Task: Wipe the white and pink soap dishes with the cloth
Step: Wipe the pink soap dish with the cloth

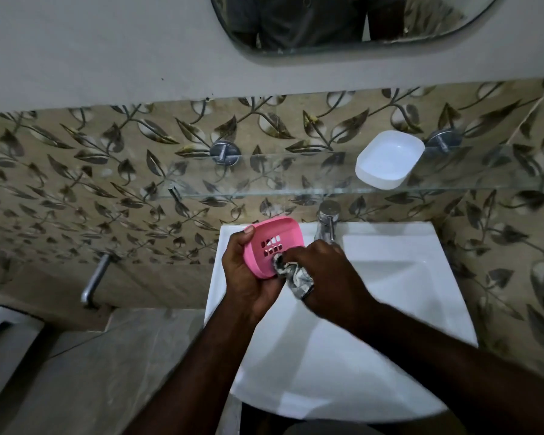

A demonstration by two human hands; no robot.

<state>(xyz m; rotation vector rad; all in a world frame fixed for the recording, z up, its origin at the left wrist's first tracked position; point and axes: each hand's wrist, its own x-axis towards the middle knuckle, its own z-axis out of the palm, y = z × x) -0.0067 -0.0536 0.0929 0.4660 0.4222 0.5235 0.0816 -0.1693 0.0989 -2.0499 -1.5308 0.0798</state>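
Pink soap dish (266, 246) is gripped in the left hand (248, 277) above the sink (390, 277). Right hand (327, 274) clutches the cloth (296, 274), pressing it into that dish. White soap dish (388, 159) sits on the glass shelf (264, 174).

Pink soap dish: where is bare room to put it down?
Glass shelf: bare between the left bracket and the white soap dish. Sink ledge: bare right of the tap. Crowded left of the tap: left hand and right hand.
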